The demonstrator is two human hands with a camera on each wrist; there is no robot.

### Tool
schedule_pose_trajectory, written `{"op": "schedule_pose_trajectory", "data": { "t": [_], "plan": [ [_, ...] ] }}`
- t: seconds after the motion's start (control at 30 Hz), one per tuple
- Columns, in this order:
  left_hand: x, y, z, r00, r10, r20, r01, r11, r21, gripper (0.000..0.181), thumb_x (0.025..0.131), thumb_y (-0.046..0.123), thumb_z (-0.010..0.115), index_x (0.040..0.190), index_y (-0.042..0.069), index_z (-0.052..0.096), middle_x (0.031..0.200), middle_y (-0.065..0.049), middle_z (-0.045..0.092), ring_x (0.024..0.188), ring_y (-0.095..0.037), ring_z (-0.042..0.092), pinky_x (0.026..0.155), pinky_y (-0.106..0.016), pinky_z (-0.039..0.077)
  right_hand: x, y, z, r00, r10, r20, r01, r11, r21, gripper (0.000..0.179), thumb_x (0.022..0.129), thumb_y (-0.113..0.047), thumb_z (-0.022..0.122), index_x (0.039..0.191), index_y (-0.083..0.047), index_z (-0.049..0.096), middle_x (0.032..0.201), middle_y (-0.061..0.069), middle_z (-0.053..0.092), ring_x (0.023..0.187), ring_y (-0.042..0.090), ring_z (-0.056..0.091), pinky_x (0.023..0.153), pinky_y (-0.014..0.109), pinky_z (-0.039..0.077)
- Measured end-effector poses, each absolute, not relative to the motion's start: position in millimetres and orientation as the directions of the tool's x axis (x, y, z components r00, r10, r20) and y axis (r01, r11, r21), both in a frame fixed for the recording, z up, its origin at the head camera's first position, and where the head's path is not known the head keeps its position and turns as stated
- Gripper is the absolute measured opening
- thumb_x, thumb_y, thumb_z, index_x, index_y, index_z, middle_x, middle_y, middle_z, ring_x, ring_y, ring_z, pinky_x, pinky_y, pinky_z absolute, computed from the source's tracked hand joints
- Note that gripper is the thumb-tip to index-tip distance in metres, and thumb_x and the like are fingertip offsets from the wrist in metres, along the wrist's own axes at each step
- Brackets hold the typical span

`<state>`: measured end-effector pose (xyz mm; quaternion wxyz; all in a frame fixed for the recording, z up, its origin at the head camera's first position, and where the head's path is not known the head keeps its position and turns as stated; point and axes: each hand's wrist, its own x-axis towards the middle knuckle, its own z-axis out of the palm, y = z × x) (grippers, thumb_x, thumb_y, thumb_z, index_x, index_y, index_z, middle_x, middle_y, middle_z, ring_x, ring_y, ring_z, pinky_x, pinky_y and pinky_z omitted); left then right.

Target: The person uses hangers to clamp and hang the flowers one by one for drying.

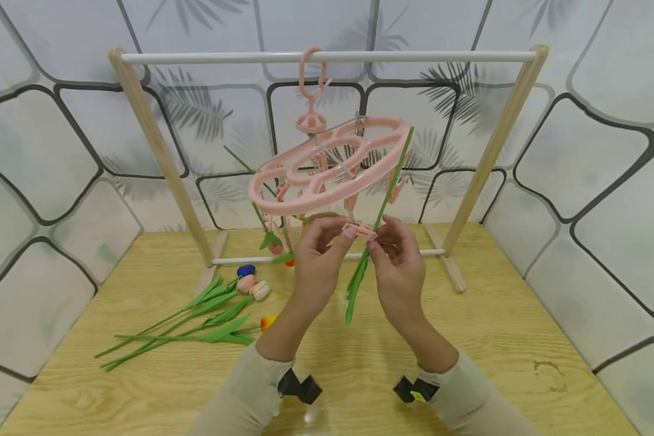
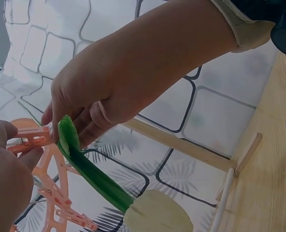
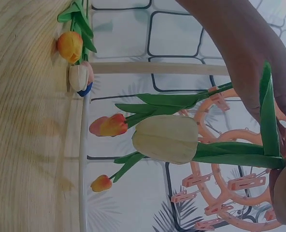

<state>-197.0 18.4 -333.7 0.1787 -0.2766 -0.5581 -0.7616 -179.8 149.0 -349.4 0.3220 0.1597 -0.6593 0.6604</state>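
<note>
From where I stand, the wood-grain tabletop fills the lower part of the scene, and on it stands a rack of pale wooden posts with white bars. A pink plastic oval hanger hooks over the top bar, tilted, its left end lower.

In front of the hanger two bare hands are at work, close together. The left hand pinches a small pink plastic clip between thumb and fingers. The right hand has its fingers clamped on the green stem of a white artificial tulip, right beside the clip's end, with the bloom hanging below. Whether the clip has caught that stem I cannot tell.

The work looks partly done to me. On the hanger's left side, an orange-red tulip and a smaller orange tulip already hang head down; a pinkish bloom overlaps the first, perhaps a third flower. The white tulip seems to be the one in progress.

Four more lie loose at the left of the tabletop, heads bunched near the rack's foot: one blue, one pink, one cream-white and one yellow-orange. I take those as what is left. Several spare pink clips dangle flowerless from the hanger.
</note>
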Motion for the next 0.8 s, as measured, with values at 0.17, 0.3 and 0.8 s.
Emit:
{"op": "schedule_pose_trajectory", "data": {
  "t": [0.17,0.3,0.8],
  "plan": [
    [-195.8,20.7,-333.6,-0.809,0.041,0.586,0.551,-0.291,0.782,0.016,0.098,0.004,0.063,0.108,-0.008,0.058,0.117,0.000,0.051,0.108,-0.016,0.059,0.085,-0.023,0.056,-180.7,149.1,-350.3,-0.725,0.233,0.648,-0.642,0.111,-0.759,0.042,0.096,0.003,0.064,0.137,0.001,0.054,0.112,0.000,0.056,0.096,0.017,0.060,0.081,0.017,0.053],
    [-196.1,22.0,-334.2,-0.809,0.036,0.586,0.561,-0.247,0.790,0.015,0.099,0.009,0.063,0.104,-0.005,0.060,0.115,0.000,0.052,0.105,-0.017,0.061,0.079,-0.022,0.056,-181.2,149.0,-350.5,-0.722,0.245,0.647,-0.641,0.117,-0.759,0.042,0.096,0.002,0.065,0.137,0.002,0.055,0.112,0.000,0.057,0.096,0.017,0.060,0.081,0.017,0.053],
    [-196.7,24.3,-337.3,-0.775,0.058,0.629,0.578,-0.338,0.743,0.019,0.102,0.006,0.057,0.117,-0.006,0.055,0.120,-0.003,0.055,0.115,-0.020,0.060,0.093,-0.027,0.055,-182.5,149.3,-351.6,-0.710,0.223,0.668,-0.660,0.117,-0.742,0.045,0.094,0.005,0.065,0.137,0.006,0.051,0.113,0.011,0.055,0.099,0.013,0.060,0.084,0.017,0.053]
  ]
}}
